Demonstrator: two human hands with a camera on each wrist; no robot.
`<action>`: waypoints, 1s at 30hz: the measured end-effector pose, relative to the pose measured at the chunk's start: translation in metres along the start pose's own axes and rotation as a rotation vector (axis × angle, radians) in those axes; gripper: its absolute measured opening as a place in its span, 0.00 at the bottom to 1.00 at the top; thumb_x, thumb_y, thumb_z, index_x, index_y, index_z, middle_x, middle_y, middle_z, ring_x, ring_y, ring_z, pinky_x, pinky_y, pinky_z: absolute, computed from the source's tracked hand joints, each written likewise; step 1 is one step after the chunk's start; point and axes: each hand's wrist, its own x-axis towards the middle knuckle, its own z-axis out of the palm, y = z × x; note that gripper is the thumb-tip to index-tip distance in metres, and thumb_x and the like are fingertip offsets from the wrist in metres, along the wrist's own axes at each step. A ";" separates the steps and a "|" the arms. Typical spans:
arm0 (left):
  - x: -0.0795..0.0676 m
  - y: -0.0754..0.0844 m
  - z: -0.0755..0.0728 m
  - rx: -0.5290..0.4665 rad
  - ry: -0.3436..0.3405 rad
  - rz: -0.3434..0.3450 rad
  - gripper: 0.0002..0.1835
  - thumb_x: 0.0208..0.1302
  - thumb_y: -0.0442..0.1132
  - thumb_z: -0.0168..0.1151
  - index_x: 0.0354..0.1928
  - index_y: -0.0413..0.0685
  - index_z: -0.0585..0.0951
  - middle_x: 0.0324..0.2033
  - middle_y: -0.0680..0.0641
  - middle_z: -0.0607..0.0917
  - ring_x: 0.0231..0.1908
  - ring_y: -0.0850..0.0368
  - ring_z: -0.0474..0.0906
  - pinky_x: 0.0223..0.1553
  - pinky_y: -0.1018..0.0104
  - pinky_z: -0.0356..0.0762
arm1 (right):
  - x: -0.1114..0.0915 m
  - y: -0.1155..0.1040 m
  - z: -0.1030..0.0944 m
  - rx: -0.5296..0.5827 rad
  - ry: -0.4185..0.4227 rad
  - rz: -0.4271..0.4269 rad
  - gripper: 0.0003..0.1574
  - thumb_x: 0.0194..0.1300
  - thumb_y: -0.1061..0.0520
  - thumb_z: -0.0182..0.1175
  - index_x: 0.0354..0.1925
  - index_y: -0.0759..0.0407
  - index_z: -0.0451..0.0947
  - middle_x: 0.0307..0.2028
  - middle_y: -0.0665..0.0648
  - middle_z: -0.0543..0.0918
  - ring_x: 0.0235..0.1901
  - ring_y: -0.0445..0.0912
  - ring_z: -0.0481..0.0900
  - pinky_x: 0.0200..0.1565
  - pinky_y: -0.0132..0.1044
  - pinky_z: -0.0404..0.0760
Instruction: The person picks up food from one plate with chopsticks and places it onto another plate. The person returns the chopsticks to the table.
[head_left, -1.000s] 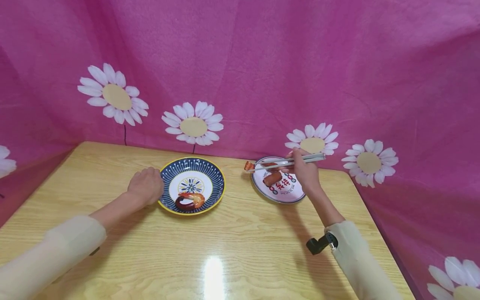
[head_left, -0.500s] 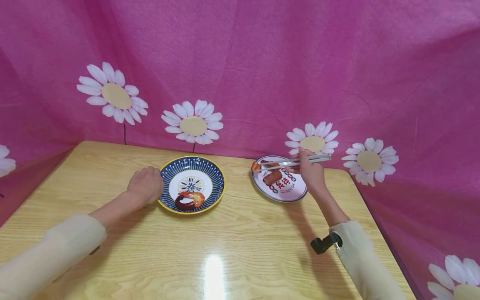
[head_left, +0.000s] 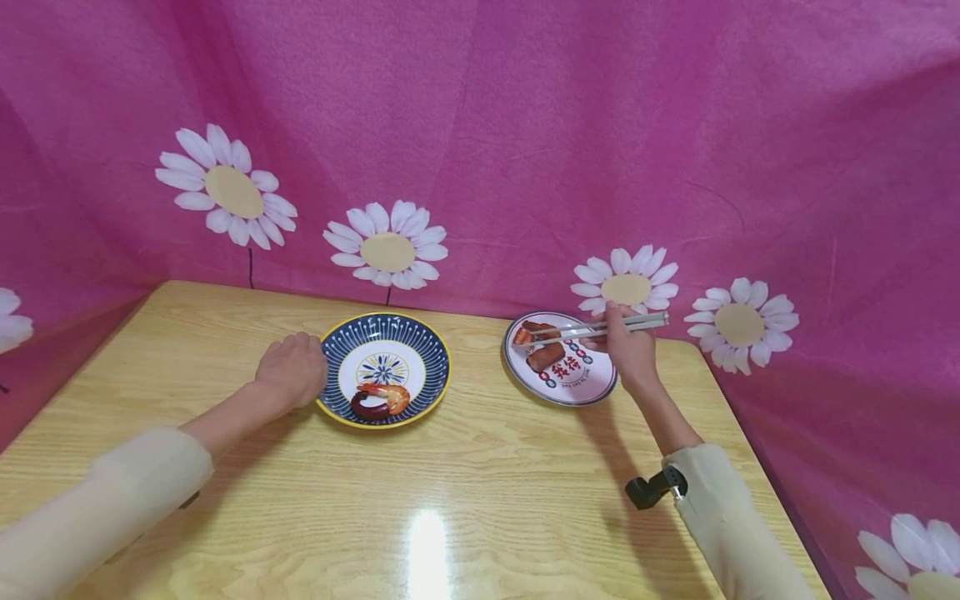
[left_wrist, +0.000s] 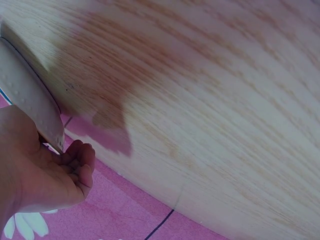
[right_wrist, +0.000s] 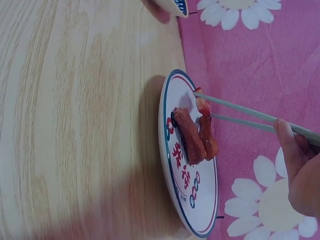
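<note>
The fingers of the right hand (head_left: 628, 354) pinch a pair of slim silver-grey chopsticks (right_wrist: 235, 106), whose tips straddle a small orange-red food piece (right_wrist: 202, 104) on the round white plate with a blue rim and red lettering (right_wrist: 205, 212); whether they squeeze it, I cannot tell. A loose or off-centre pinch could let it slip or roll. Two glossy reddish-brown chunks (right_wrist: 191, 140) lie close against it, so a sideways sweep could nudge them. The left hand (head_left: 292, 369) curls its fingers at the rim of the deep navy-patterned plate with a yellow edge (head_left: 429, 333), which holds a curved orange-and-dark-red piece (head_left: 396, 397); a tug there could shift it. Bare pale wooden desk (head_left: 480, 467) separates the plates; a magenta daisy-print cloth (head_left: 510, 167) hangs just behind.
</note>
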 end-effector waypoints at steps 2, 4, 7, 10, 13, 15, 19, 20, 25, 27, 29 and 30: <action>0.000 0.000 0.001 0.000 -0.001 0.000 0.13 0.69 0.32 0.42 0.39 0.24 0.71 0.31 0.36 0.72 0.41 0.37 0.74 0.44 0.45 0.72 | 0.000 0.001 -0.001 -0.010 0.007 0.009 0.22 0.78 0.52 0.49 0.33 0.66 0.76 0.24 0.55 0.83 0.22 0.41 0.86 0.30 0.35 0.83; 0.000 0.000 0.001 -0.001 -0.002 0.001 0.13 0.69 0.32 0.42 0.39 0.24 0.71 0.32 0.36 0.72 0.41 0.37 0.74 0.44 0.44 0.72 | 0.001 0.003 -0.001 -0.015 0.013 0.019 0.21 0.78 0.52 0.49 0.33 0.67 0.76 0.24 0.56 0.83 0.22 0.41 0.85 0.30 0.35 0.83; 0.001 0.000 0.001 -0.006 -0.007 -0.002 0.14 0.69 0.32 0.42 0.40 0.24 0.71 0.32 0.36 0.72 0.42 0.37 0.73 0.45 0.44 0.71 | 0.002 0.006 -0.002 -0.026 0.017 0.033 0.21 0.78 0.53 0.49 0.33 0.67 0.76 0.25 0.57 0.83 0.21 0.40 0.85 0.30 0.35 0.83; 0.001 0.000 0.002 -0.012 -0.014 -0.007 0.14 0.69 0.32 0.41 0.40 0.23 0.71 0.33 0.35 0.72 0.42 0.36 0.73 0.47 0.44 0.71 | 0.003 0.008 -0.003 -0.037 0.019 0.044 0.22 0.79 0.53 0.48 0.33 0.67 0.76 0.28 0.63 0.83 0.21 0.41 0.85 0.30 0.36 0.84; 0.001 -0.001 0.002 -0.014 -0.013 -0.005 0.14 0.70 0.32 0.41 0.40 0.23 0.71 0.33 0.35 0.72 0.42 0.37 0.73 0.46 0.44 0.72 | 0.004 0.009 -0.003 -0.048 0.016 0.043 0.22 0.79 0.52 0.48 0.35 0.68 0.76 0.29 0.63 0.84 0.21 0.40 0.85 0.31 0.35 0.84; 0.001 -0.001 0.002 -0.013 -0.007 -0.002 0.14 0.70 0.33 0.42 0.40 0.24 0.71 0.32 0.36 0.72 0.41 0.37 0.73 0.45 0.44 0.72 | 0.004 0.008 -0.004 -0.055 0.016 0.044 0.22 0.79 0.52 0.48 0.36 0.69 0.76 0.30 0.67 0.84 0.21 0.40 0.85 0.31 0.35 0.84; 0.002 -0.001 0.003 -0.014 0.006 -0.001 0.14 0.70 0.33 0.42 0.40 0.24 0.72 0.32 0.36 0.73 0.41 0.37 0.74 0.46 0.44 0.72 | 0.005 0.008 -0.003 -0.060 0.013 0.050 0.23 0.79 0.51 0.48 0.37 0.70 0.76 0.32 0.68 0.83 0.21 0.40 0.85 0.31 0.35 0.84; 0.001 -0.001 0.003 -0.013 0.007 -0.001 0.14 0.70 0.33 0.42 0.40 0.24 0.72 0.32 0.36 0.73 0.41 0.37 0.74 0.46 0.44 0.72 | 0.004 0.008 -0.002 -0.064 0.012 0.051 0.23 0.79 0.51 0.48 0.37 0.70 0.76 0.33 0.72 0.82 0.21 0.41 0.85 0.31 0.36 0.84; 0.001 -0.001 0.002 -0.006 0.003 0.001 0.14 0.70 0.33 0.43 0.41 0.24 0.72 0.33 0.35 0.73 0.42 0.37 0.74 0.46 0.44 0.72 | 0.005 0.010 -0.001 -0.061 0.010 0.035 0.24 0.79 0.50 0.48 0.36 0.70 0.77 0.37 0.79 0.80 0.20 0.42 0.85 0.31 0.36 0.84; 0.001 -0.001 0.002 -0.003 0.004 0.005 0.14 0.69 0.33 0.44 0.40 0.24 0.72 0.33 0.35 0.73 0.42 0.37 0.74 0.45 0.44 0.72 | 0.005 0.010 -0.001 -0.060 0.011 0.026 0.24 0.79 0.50 0.48 0.36 0.69 0.77 0.38 0.80 0.79 0.20 0.42 0.85 0.30 0.36 0.84; 0.001 -0.001 0.001 0.002 0.006 0.010 0.13 0.69 0.33 0.45 0.40 0.25 0.72 0.33 0.36 0.73 0.41 0.38 0.74 0.44 0.45 0.72 | 0.005 0.010 -0.001 -0.059 0.012 0.022 0.24 0.79 0.50 0.48 0.35 0.69 0.78 0.38 0.81 0.79 0.20 0.42 0.85 0.31 0.36 0.84; 0.001 -0.001 0.002 0.003 0.008 0.012 0.13 0.69 0.33 0.45 0.40 0.25 0.72 0.32 0.36 0.73 0.41 0.38 0.74 0.43 0.45 0.72 | 0.005 0.010 0.000 -0.058 0.013 0.024 0.24 0.79 0.50 0.48 0.35 0.68 0.78 0.38 0.81 0.79 0.20 0.42 0.85 0.30 0.36 0.84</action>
